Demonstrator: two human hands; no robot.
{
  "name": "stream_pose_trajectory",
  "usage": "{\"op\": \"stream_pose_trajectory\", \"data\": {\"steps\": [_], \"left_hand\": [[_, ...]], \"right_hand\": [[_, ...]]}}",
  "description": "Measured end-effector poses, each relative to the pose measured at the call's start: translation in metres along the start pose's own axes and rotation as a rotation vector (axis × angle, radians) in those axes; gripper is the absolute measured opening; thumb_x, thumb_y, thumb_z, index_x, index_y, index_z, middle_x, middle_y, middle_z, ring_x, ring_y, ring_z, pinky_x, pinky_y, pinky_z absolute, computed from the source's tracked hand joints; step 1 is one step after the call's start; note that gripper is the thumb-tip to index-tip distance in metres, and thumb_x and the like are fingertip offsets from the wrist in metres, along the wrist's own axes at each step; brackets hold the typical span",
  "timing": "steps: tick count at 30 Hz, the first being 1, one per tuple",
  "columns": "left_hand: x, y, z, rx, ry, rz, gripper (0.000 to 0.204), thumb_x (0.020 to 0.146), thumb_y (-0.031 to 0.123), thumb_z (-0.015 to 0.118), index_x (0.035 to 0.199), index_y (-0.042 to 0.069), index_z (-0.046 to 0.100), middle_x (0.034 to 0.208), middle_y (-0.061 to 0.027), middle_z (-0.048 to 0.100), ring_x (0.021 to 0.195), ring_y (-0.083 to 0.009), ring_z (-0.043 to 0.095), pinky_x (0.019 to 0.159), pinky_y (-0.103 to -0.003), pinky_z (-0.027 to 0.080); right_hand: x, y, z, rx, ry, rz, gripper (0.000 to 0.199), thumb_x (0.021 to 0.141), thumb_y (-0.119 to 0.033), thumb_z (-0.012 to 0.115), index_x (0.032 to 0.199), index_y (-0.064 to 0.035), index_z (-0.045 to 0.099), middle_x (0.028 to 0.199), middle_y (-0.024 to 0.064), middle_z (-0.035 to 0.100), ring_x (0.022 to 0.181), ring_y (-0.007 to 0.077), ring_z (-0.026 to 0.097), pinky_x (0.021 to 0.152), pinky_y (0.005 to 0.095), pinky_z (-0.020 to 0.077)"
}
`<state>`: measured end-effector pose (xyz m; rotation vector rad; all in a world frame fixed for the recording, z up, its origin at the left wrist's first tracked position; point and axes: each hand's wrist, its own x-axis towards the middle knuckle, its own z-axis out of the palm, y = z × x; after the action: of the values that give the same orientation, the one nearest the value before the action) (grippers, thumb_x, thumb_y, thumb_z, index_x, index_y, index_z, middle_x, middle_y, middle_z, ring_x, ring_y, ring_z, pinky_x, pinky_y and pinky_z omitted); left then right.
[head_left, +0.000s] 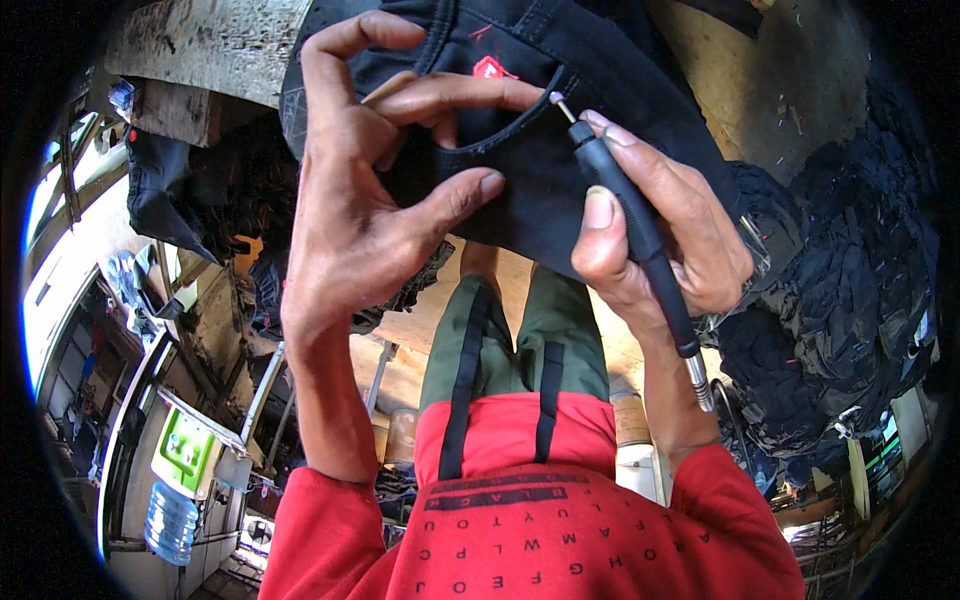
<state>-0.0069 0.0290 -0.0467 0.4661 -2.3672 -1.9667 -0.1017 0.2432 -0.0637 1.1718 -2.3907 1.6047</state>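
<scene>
Basically, left hand [350, 200] pinched the black garment [560, 190] taut at frame centre — right hand [650, 240] gripped a black rotary tool [635, 225] pen-style, tip at the pocket seam.

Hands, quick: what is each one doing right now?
Left hand: closed in a pinch on the black garment, holding its pocket edge.
Right hand: closed around a black pen-shaped rotary tool, tip at the fabric.
</scene>
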Motion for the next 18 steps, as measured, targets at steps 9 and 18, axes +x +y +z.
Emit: {"op": "stream_pose_trajectory", "data": {"steps": [9, 18], "left_hand": [[0.0055, -0.0033, 0.001, 0.028, 0.0, 0.026, 0.092, 0.085, 0.005, 0.092, 0.15, 0.01, 0.026, 0.132, -0.0174, 0.077, 0.112, -0.0212, 0.067, 0.096, -0.034, 0.046], [0.0061, -0.0034, -0.0005, -0.025, 0.018, 0.011, 0.092, 0.085, 0.007, 0.094, 0.147, 0.008, 0.026, 0.128, -0.019, 0.078, 0.11, -0.022, 0.067, 0.097, -0.034, 0.046]], "right_hand": [[0.0037, 0.002, 0.0034, -0.065, 0.047, 0.047, 0.035, 0.09, -0.008, 0.078, 0.124, 0.0039, 0.077, 0.105, 0.0212, 0.082, 0.086, 0.0243, 0.081, 0.077, 0.0305, 0.0647], [0.0017, 0.0027, 0.0016, -0.02, 0.002, 0.033, 0.035, 0.09, -0.008, 0.076, 0.123, 0.0048, 0.076, 0.108, 0.0232, 0.082, 0.095, 0.0286, 0.082, 0.086, 0.035, 0.0662]]}}
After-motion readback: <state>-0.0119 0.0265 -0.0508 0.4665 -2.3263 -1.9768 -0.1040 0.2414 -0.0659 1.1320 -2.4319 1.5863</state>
